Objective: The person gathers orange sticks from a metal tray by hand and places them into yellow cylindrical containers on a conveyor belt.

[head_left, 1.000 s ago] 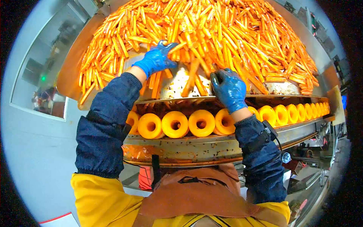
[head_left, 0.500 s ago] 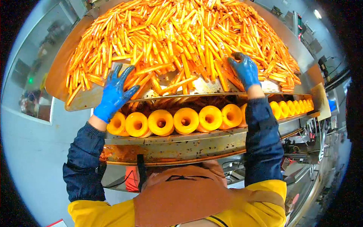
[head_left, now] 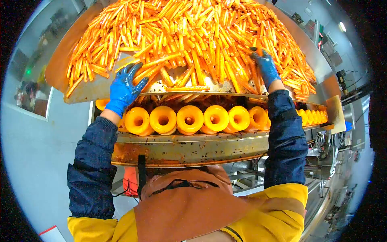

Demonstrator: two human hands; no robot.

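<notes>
A large heap of orange, sauce-coated food sticks [head_left: 201, 44] fills the sloping metal tray [head_left: 86, 92]. At the tray's left front, my left hand [head_left: 124, 89], in a blue glove, has its fingers and thumb apart beside the ends of several sticks. My right hand [head_left: 266, 69], also gloved in blue, reaches into the front right of the heap. Its fingers are apart, with sticks between and beyond the tips; no firm hold shows. One loose stick [head_left: 188, 88] lies along the tray's front edge.
Below the tray edge runs a row of yellow, round-mouthed cups [head_left: 163, 119], partly behind my forearms. A stained metal rail [head_left: 193, 150] stands nearer my apron. At the right end of the tray is a pale upright plate [head_left: 335, 113].
Both hands have stayed at the tray front, and the right fingers have shifted among the sticks. The loose stick at the front edge has turned from slanting to nearly level. The view has shifted slightly.
</notes>
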